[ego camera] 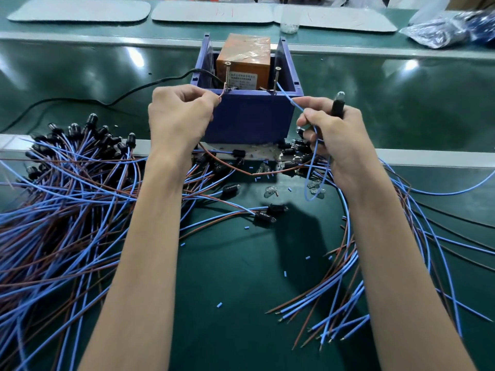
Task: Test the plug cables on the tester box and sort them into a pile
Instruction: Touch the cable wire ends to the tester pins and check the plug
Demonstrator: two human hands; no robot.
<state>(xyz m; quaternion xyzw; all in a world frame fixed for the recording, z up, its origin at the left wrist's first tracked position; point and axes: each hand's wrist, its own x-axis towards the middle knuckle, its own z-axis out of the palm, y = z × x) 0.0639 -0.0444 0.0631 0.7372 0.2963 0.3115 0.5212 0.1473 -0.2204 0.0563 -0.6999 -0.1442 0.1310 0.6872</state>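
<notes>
The tester box [249, 116] is a blue open tray holding an orange unit [242, 66] with two upright metal contact posts. My left hand [179, 116] pinches the brown wire end against the left post [227, 76]. My right hand [332, 129] pinches the blue wire [288, 97] leading to the right post [276, 80] and grips the cable's black lamp socket [338, 104], bulb up. A big pile of blue and brown cables [67, 199] with black sockets lies at the left. Another bundle of cables [375, 263] fans out at the right.
A black power cord [128, 93] runs from the box to the left across the green belt. Loose glass bulbs [270, 192] and small blue insulation bits litter the mat in front. Grey trays [214, 12] and a plastic bag [450, 28] sit at the back.
</notes>
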